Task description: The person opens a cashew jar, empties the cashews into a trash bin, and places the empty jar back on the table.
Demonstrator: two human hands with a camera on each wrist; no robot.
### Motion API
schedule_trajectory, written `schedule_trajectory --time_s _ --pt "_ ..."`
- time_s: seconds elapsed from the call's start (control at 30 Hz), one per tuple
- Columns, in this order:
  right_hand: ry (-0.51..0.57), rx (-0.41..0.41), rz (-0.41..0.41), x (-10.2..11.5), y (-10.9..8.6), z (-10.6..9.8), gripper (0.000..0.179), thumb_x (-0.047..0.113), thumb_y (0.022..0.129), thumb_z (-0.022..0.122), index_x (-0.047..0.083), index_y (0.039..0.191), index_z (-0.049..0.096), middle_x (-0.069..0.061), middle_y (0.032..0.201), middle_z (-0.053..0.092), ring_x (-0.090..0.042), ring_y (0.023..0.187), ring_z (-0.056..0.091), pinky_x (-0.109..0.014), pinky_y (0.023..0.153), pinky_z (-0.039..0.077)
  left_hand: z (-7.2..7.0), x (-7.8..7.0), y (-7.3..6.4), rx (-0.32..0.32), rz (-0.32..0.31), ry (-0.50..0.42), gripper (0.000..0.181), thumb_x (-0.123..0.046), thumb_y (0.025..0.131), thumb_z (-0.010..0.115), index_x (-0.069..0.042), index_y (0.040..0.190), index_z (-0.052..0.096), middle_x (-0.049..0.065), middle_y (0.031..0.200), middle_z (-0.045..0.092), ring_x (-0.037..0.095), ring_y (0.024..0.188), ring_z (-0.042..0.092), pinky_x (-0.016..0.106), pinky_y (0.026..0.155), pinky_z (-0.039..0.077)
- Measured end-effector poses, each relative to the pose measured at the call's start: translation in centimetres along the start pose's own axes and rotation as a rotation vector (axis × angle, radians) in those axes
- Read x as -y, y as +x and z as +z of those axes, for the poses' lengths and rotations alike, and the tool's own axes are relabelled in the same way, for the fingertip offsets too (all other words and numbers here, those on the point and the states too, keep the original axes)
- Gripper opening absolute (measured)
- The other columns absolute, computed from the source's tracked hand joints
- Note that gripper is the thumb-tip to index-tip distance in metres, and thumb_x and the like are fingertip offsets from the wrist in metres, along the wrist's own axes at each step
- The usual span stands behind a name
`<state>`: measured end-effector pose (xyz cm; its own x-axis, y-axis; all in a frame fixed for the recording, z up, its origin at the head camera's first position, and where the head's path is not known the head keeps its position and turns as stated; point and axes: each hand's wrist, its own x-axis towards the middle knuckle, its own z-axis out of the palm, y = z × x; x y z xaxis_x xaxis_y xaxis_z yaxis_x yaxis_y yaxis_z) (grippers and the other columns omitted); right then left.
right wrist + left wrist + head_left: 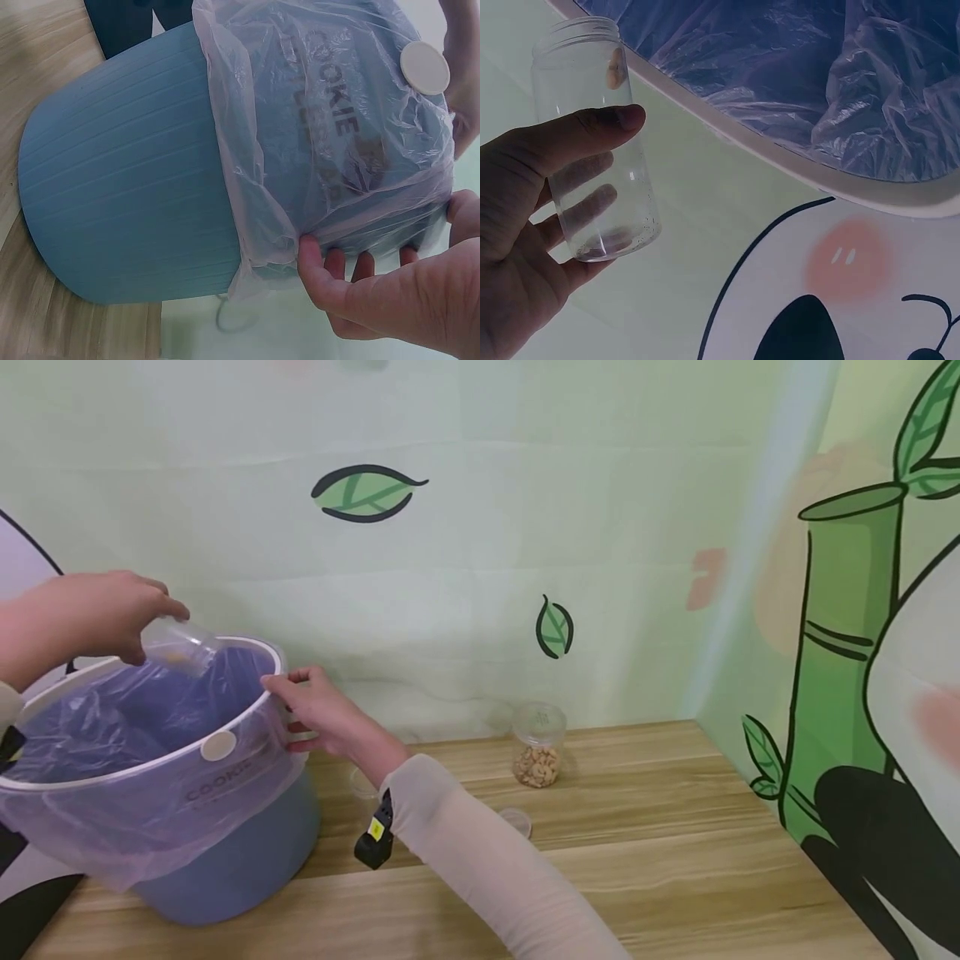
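My left hand (112,614) holds a clear plastic jar (180,645) tipped sideways over the mouth of a blue trash bin (240,868). In the left wrist view, a light-brown nut piece (616,69) lies inside near the threaded neck, and fine crumbs sit at the base. A crinkled translucent bag (97,718) lines the bin and folds down over its white rim (251,710). My right hand (318,710) grips the bin's right side, with one fingertip on the rim and other fingers bent against the bag outside.
A clear jar of cashews (536,766) stands by the wall at the back of the wooden table (660,843). A round clear lid (516,821) lies in front of it, partly behind my right sleeve. Another clear round piece (363,782) is beside my right wrist.
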<state>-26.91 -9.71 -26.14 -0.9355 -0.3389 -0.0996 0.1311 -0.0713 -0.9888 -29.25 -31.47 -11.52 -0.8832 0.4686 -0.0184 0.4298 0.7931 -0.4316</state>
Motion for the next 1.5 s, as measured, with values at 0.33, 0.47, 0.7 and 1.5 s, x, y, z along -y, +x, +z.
schedule_trajectory --time_s 0.33,0.47,0.7,1.5 --pt "-0.009 -0.001 -0.005 0.0 0.1 0.0 0.033 0.039 0.100 0.064 0.020 0.120 0.047 -0.008 0.111 0.055 -0.035 0.100 0.063 -0.057 0.087 0.056 -0.4 -1.2 1.6 -0.006 0.015 -0.018 0.062 0.002 0.060 0.090 -0.003 0.119 0.071 0.019 0.109 0.069 0.039 0.093 0.065 0.050 0.062 0.054" --pt "-0.010 0.002 -0.004 0.1 0.1 -0.1 0.032 0.039 0.100 0.064 0.020 0.119 0.047 -0.008 0.111 0.056 -0.035 0.100 0.063 -0.056 0.086 0.056 -0.4 -1.7 2.0 0.001 0.014 0.009 0.063 0.000 0.060 0.092 -0.005 0.120 0.072 0.020 0.112 0.069 0.041 0.098 0.063 0.059 0.070 0.053" --pt "-0.011 -0.004 0.004 0.1 0.1 -0.2 0.032 0.040 0.100 0.064 0.021 0.119 0.047 -0.008 0.111 0.056 -0.033 0.098 0.064 -0.055 0.086 0.057 -0.3 -2.2 2.2 -0.023 0.031 0.073 0.064 0.000 0.059 0.092 -0.009 0.119 0.073 0.018 0.112 0.067 0.042 0.102 0.058 0.068 0.080 0.046" --pt "-0.008 -0.005 0.018 0.1 0.1 -0.1 0.031 0.040 0.099 0.065 0.022 0.118 0.047 -0.008 0.110 0.057 -0.032 0.096 0.064 -0.055 0.085 0.057 0.1 -2.0 2.3 -0.087 0.064 0.089 0.061 -0.001 0.063 0.092 -0.010 0.120 0.072 0.017 0.111 0.065 0.040 0.103 0.054 0.060 0.083 0.045"
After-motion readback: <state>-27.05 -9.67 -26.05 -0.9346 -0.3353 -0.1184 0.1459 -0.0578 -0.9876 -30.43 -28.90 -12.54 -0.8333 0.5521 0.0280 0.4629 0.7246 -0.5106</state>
